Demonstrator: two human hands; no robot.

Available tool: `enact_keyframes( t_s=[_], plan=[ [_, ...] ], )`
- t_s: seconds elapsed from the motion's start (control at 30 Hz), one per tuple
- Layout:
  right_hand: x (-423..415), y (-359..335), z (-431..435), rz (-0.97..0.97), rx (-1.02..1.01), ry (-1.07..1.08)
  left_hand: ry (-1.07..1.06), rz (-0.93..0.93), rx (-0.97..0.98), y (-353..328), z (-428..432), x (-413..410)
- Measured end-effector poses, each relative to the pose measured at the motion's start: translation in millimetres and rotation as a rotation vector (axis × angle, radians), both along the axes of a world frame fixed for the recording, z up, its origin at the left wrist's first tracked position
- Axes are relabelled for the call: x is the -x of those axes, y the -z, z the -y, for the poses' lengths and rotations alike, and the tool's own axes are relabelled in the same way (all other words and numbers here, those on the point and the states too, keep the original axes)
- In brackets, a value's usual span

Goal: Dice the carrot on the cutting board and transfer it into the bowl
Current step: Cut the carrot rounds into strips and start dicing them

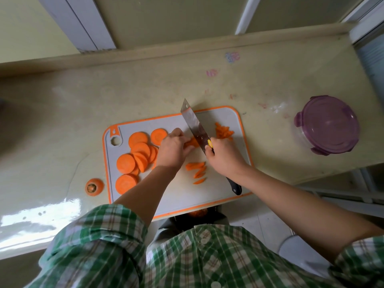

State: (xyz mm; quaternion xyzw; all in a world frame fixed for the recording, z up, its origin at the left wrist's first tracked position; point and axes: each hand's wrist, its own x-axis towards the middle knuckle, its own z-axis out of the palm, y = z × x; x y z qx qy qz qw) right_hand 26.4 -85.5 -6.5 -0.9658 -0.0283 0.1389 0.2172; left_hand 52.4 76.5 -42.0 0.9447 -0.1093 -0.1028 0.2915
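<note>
A grey cutting board (224, 119) with an orange rim lies on the counter. Several round carrot slices (133, 156) are spread over its left half. My left hand (173, 149) holds down a small stack of carrot pieces (192, 142) near the board's middle. My right hand (223, 156) grips the black handle of a cleaver (194, 125), whose blade rests against those pieces. Carrot strips (198, 170) lie below the hands, and a heap of diced carrot (223, 132) sits right of the blade. The bowl (327, 125), with a purple lid on it, stands at the right.
The cut carrot top (94, 187) lies on the counter left of the board. The board's near edge overhangs the counter edge. A raised ledge (166, 50) runs along the back of the counter. My green plaid shirt fills the bottom of the view.
</note>
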Motion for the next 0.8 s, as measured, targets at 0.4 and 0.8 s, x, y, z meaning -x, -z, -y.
enact_keyframes(
  t_s=[0.4, 0.8],
  plan=[
    [8, 6, -13, 0.031, 0.055, 0.044, -0.001, -0.009, 0.016, 6, 1, 0],
    [-4, -2, -1, 0.021, -0.007, 0.022, 0.01, -0.009, -0.042, -3, -3, 3]
  ],
)
